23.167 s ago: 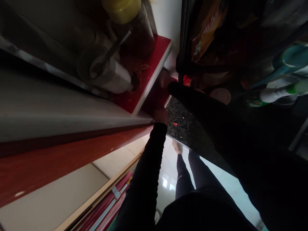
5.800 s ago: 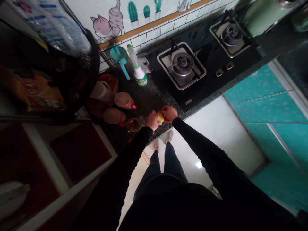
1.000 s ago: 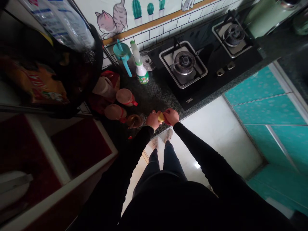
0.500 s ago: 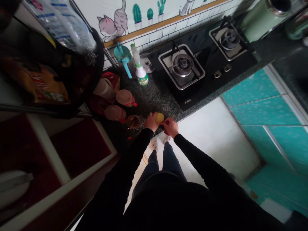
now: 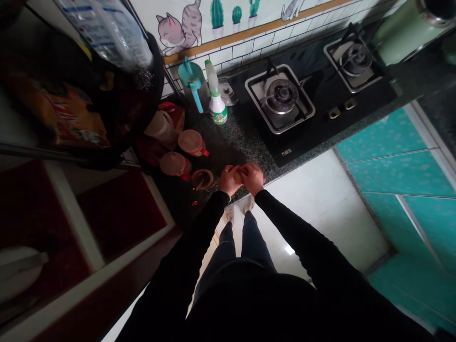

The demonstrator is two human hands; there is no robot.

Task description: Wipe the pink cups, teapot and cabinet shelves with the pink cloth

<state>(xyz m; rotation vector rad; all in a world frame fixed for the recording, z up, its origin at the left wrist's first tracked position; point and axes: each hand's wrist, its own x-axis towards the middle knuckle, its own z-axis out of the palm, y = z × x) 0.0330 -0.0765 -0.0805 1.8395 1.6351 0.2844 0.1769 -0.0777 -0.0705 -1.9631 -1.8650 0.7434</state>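
Over the front edge of the counter, my left hand (image 5: 228, 180) is wrapped around a small round yellow thing (image 5: 238, 177), whose kind I cannot make out. My right hand (image 5: 252, 177) is closed over the same thing from the other side. Fingers cover most of it. A bit of red (image 5: 264, 180) shows at the outer side of my right hand; what it belongs to is hidden. Left of my left hand stands a brown cup or jar (image 5: 208, 173) with something stick-like in it. Two containers with red handles, one nearer (image 5: 173, 161) and one farther (image 5: 190, 140), stand behind it.
A spray bottle (image 5: 218, 111), a turquoise-lidded pitcher (image 5: 190, 73) and a metal lid (image 5: 228, 90) stand by the wall. The gas hob (image 5: 292, 152) is to the right. A dark rack (image 5: 156, 80) with packages overhangs the left. A small red scrap (image 5: 194, 204) lies near the edge.
My right hand has moved left and up onto the yellow thing, which was more exposed before. The whole view has shifted slightly, with the counter items appearing farther right.
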